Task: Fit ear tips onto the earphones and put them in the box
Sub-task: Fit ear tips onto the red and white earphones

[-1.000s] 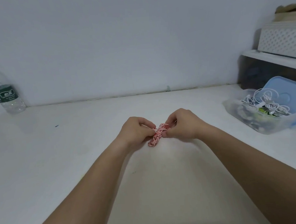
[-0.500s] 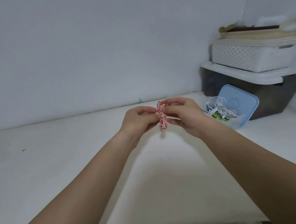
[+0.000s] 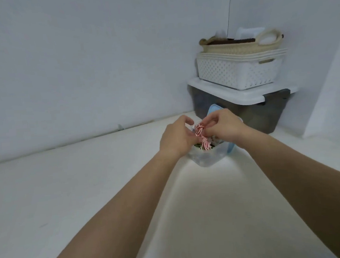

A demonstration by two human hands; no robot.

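**Bench surface: what rests on it**

White bench (image 3: 69, 196), running back to a pale wall; the seam between the two shows along the rear edge.

Far right corner: a dark translucent storage bin (image 3: 265, 117) stands on the bench, closed with a white lid (image 3: 233, 96).

Just in front of the bin, nearer the middle: a small clear plastic box (image 3: 207, 160), open, sitting flat on the bench. A light blue lid (image 3: 231, 149) stands tilted at the box's far-right side, between box and bin (cannot tell whether it touches the bin).

One faint dark mark (image 3: 43, 225) on the bench, left foreground, well apart from both containers.
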